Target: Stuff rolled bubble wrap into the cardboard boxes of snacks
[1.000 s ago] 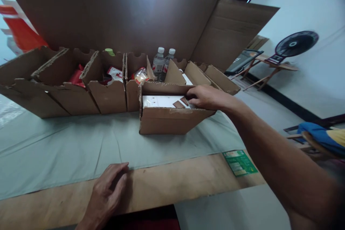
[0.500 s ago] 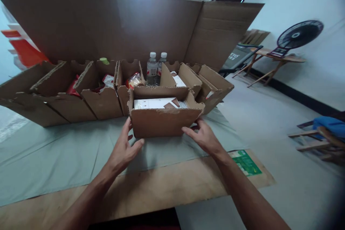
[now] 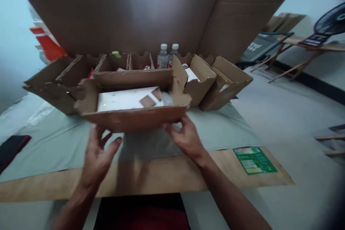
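A small open cardboard box (image 3: 134,119) is held up above the cloth, slightly blurred. Inside it lies a white carton (image 3: 122,100) with brown diamond marks, beside something clear. My left hand (image 3: 98,154) is under the box's lower left end, its fingertips hidden behind the cardboard and its thumb standing apart. At the lower right corner, my right hand (image 3: 185,138) grips the box between thumb and fingers. Behind the box is a row of cardboard compartments (image 3: 206,82), one containing a white carton (image 3: 191,73). Two water bottles (image 3: 162,57) stand among them.
A tall cardboard panel (image 3: 129,18) rises behind the row. Green-grey cloth (image 3: 215,129) covers much of the table, whose bare wooden edge (image 3: 161,179) carries a green label (image 3: 254,160). A phone (image 3: 12,151) lies at left. A fan (image 3: 330,21) stands at right.
The box has come up and towards me and moved left, with both hands following it. The view has shifted too, bringing the phone into sight at left.
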`<state>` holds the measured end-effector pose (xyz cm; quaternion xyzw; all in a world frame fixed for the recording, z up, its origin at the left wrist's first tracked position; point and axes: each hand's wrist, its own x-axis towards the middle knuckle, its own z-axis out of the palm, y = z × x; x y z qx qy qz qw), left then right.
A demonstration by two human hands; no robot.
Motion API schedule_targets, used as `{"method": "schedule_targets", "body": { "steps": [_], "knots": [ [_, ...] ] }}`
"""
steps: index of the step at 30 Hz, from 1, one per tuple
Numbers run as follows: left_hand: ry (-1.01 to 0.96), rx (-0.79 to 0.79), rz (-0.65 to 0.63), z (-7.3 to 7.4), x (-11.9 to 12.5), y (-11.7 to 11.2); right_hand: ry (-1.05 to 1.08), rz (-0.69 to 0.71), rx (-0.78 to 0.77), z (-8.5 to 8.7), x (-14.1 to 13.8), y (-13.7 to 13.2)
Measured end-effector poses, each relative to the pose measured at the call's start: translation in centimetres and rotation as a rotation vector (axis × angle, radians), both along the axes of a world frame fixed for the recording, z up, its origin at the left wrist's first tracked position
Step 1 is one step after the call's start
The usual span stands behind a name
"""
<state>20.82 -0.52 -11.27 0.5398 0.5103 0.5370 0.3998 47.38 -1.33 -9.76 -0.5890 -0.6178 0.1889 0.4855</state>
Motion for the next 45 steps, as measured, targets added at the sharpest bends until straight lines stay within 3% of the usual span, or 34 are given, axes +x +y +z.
{"method": "schedule_targets", "body": {
  "steps": [2, 5, 8, 10, 14, 19, 22, 25, 28, 33, 36, 41, 45],
  "knots": [
    [-0.014, -0.038, -0.067, -0.3, 1.7, -0.5, -0.003, -0.128, -0.032, 0.0, 1.3, -0.7],
    [-0.006, -0.164, -0.143, -2.3, 2.7, -2.7, -0.060, -0.289, -0.045, -1.3, 2.3, -4.1],
    [-0.021, -0.224, -0.082, -4.2, 0.6, -4.1, -0.073, -0.183, -0.057, -3.2, 1.1, -7.7],
    [-0.027, -0.217, -0.046, -4.7, -1.6, -3.7, -0.060, -0.068, -0.077, -4.3, 0.3, -8.7],
    [-0.028, -0.194, -0.045, -4.7, -3.5, -2.3, 0.059, 0.071, -0.101, -5.3, 1.9, -7.4],
    [-0.068, -0.217, 0.038, -5.6, -1.6, -3.6, 0.218, 0.298, -0.223, -5.7, 5.1, -3.4],
    [-0.055, -0.165, 0.024, -5.8, 0.1, -3.6, 0.300, 0.343, -0.243, -6.1, 6.1, -2.1],
    [-0.050, -0.121, -0.110, -5.8, 2.8, -1.5, 0.352, 0.217, -0.245, -6.6, 8.2, -2.5],
    [-0.007, -0.018, -0.280, -6.2, 6.8, 1.5, 0.327, 0.035, -0.229, -7.2, 10.7, -4.5],
    [0.069, 0.102, -0.360, -6.8, 12.2, 3.7, 0.227, -0.224, -0.155, -8.8, 11.7, -8.3],
    [0.132, 0.128, -0.376, -6.6, 13.4, 3.5, 0.175, -0.320, -0.129, -9.1, 10.9, -8.6],
    [0.158, 0.152, -0.424, -6.5, 14.8, 4.0, 0.188, -0.285, -0.107, -8.3, 10.3, -6.5],
    [0.141, 0.167, -0.489, -7.2, 16.3, 4.7, 0.121, -0.403, -0.127, -8.4, 9.9, -5.6]
  ]
}}
